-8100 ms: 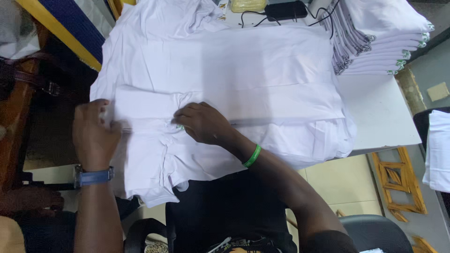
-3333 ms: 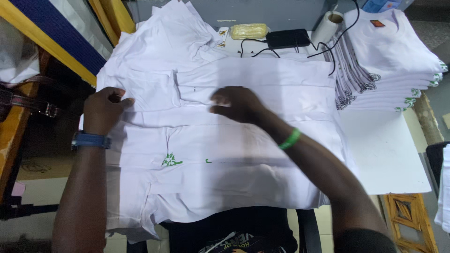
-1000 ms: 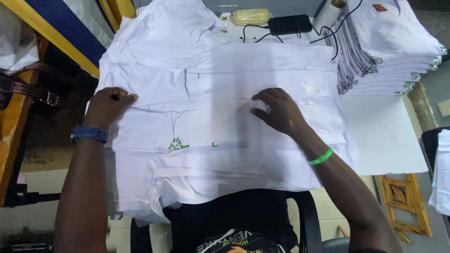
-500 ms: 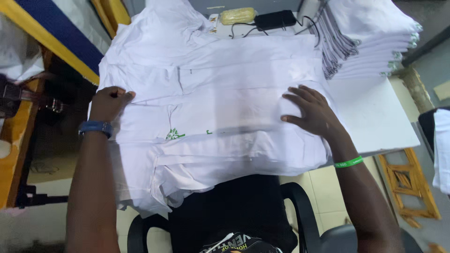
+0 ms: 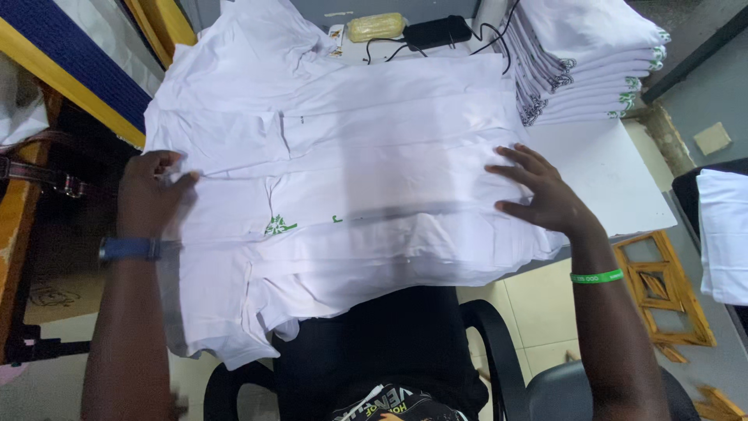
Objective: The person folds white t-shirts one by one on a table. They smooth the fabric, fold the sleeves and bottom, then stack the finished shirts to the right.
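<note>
A white shirt [image 5: 366,179] with a small green emblem [image 5: 275,227] lies spread across a white table [image 5: 615,179], on top of other white garments. My left hand [image 5: 152,199] presses flat on the shirt's left edge, a blue watch on its wrist. My right hand [image 5: 541,191] rests palm down on the shirt's right end, fingers spread, with a green band around the wrist. Neither hand grips the cloth. The shirt's near edge hangs over the table toward my lap.
A tall stack of folded white shirts [image 5: 592,54] stands at the back right. A black power adapter with cables [image 5: 436,33] and a yellowish packet [image 5: 375,27] lie at the back. More white cloth [image 5: 725,234] sits far right. A black chair [image 5: 499,366] is below.
My right hand has slid rightward along the shirt from its middle to its right end, smoothing it. My left hand has stayed on the left edge.
</note>
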